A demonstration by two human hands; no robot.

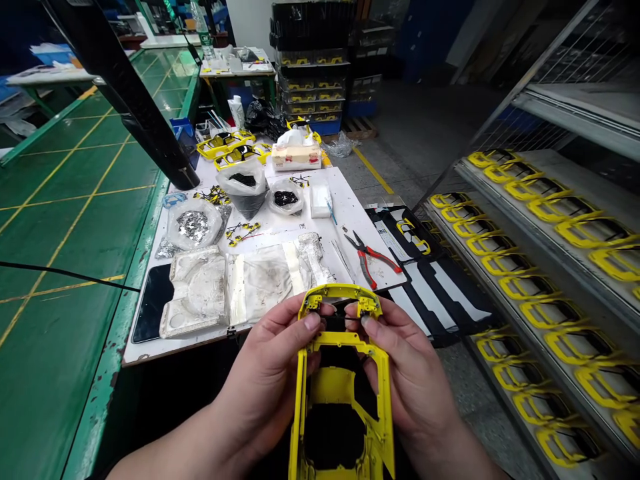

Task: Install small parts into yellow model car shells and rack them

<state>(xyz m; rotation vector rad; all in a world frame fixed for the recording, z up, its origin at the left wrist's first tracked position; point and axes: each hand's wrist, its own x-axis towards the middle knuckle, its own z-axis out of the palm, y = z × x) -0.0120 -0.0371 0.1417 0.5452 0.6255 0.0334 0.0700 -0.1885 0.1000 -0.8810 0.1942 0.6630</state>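
A yellow plastic toy car body shell (336,385), turned with its inside showing, is held between my two hands at the near edge of the workbench. My left hand (273,363) grips its left side, thumb near a small yellow-and-black part at the upper left. On the other side my right hand (415,367) is closed round the shell, thumb by a matching part. A thin dark rod runs between the two small parts. The fingers behind the shell are partly hidden. Just beyond lies a worn white padded fixture (265,273).
Red-handled pliers (371,259) lie at the bench's right. Bags of black parts (245,187) and silvery pieces (193,225) stand behind the fixture, near a tissue box (297,157). A phone (153,303) lies left. Rack shelves (530,293) with yellow shells stand right; a green conveyor (80,200) runs left.
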